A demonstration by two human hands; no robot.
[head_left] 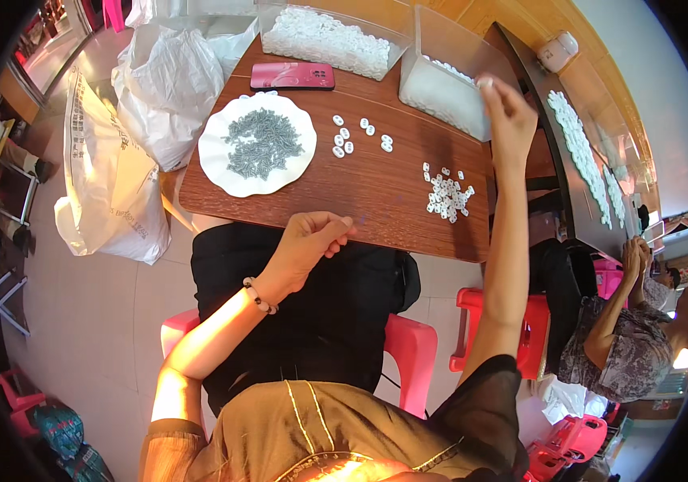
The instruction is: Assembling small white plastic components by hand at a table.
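Nearest the lens is the person's own olive-gold top with thin yellow trim (312,426), and above it a black lap over a pink plastic stool (412,349). From there the left hand (308,245), a beaded bracelet (260,296) on its wrist, rests at the near edge of the brown wooden table (376,193); its fingers are curled loosely inward, and whether they enclose anything cannot be told.

Stretched far across the table, the right hand (507,112) is at the rim of a clear plastic bin of small white parts (444,92). Its fingertips are pinched together on a small white plastic piece (485,81), held just above the bin's right corner.

On the tabletop between the two hands lies a loose heap of small white ring-shaped parts (447,195), well apart from both. Further left are a few scattered white rings (354,135), a white scalloped paper plate (223,173) heaped with small grey pieces (262,142), and a red phone (292,75). A second clear tray of white parts (326,38) stands at the far edge. White plastic sacks (119,185) sit on the floor to the left, and another person (625,345) sits at the right.
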